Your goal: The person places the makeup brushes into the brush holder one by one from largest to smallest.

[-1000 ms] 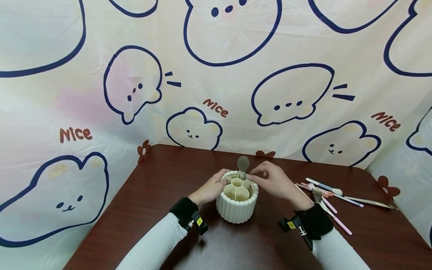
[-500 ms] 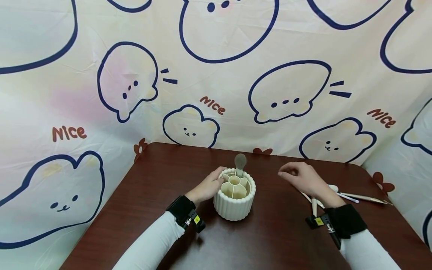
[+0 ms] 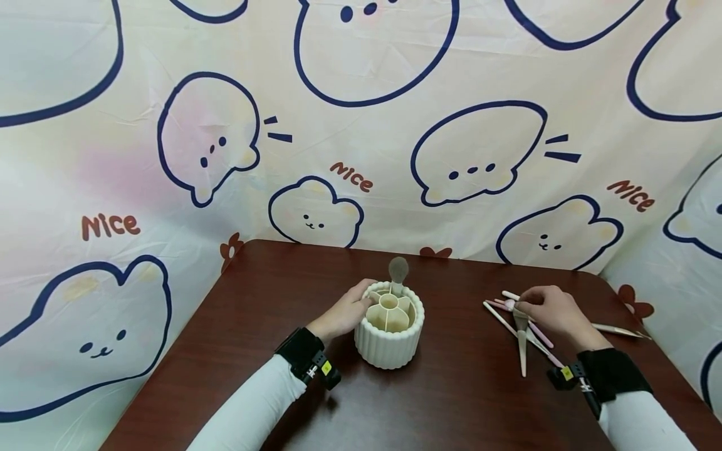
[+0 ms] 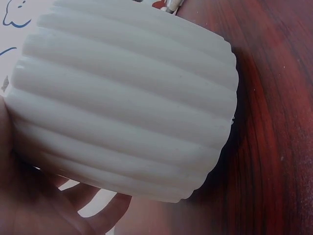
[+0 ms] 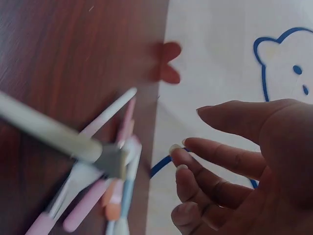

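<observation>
A cream ribbed brush holder with petal-shaped compartments stands upright on the table. My left hand grips its left side, thumb over the rim and fingers round the outside wall. One makeup brush stands in a rear compartment, its greyish head up. Over the loose brushes at right hovers my right hand, with thumb and fingers apart and nothing between them in the right wrist view. Closest to it lies a makeup brush with a cream handle, its grey head on top of the pile.
Several pink, white and blue-handled brushes lie crossed beneath the right hand, including a pink-handled brush. A pale brush lies farther right. The brown table ends at a cartoon-printed cloth behind.
My right hand has left the holder and moved right to the loose brushes. The greyish-headed brush stays in the holder. My left hand keeps its hold on the rim.
</observation>
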Motion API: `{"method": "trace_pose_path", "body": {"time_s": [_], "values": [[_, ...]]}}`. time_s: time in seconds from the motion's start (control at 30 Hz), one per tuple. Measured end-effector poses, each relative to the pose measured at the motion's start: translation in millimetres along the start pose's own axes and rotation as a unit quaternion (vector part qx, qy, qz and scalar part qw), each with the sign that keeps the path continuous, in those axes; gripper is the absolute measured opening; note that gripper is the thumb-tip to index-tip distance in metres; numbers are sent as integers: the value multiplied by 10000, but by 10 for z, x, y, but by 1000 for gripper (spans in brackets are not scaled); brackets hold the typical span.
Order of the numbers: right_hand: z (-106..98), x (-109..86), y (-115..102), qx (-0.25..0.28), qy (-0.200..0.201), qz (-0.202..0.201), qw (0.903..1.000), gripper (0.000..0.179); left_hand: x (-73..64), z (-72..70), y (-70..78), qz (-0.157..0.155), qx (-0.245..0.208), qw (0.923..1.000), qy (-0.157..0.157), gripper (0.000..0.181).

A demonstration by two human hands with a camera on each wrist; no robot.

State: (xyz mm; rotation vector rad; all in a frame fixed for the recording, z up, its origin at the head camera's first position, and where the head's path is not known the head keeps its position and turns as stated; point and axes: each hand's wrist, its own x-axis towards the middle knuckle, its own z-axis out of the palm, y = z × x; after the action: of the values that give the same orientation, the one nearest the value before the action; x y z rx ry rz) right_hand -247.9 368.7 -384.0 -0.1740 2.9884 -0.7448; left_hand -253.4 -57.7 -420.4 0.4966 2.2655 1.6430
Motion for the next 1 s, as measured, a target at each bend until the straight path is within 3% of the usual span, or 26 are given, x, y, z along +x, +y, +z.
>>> {"method": "trace_pose_path", "body": {"time_s": [0.2,0.3,0.53,0.7,1.0], "values": [[42,14,150,-227,-322,644,9971,35,-10,-4,-3,147,46,9999,-4,40],[125,24,202,-268,-377,779,9959,27,-11,-19,0,90,51,9999,-10,40],[254,36,216,-253,-495,1144,9919,31,-9,-7,-13,-38,-25,10000,-19,39],[275,29,178,-222,-562,1229,9906,32,-11,0,-12,6,6,10000,-16,40],[248,28,172,-374,-395,1034,9932,27,-20,13,1,-4,-51,10000,24,40]]}}
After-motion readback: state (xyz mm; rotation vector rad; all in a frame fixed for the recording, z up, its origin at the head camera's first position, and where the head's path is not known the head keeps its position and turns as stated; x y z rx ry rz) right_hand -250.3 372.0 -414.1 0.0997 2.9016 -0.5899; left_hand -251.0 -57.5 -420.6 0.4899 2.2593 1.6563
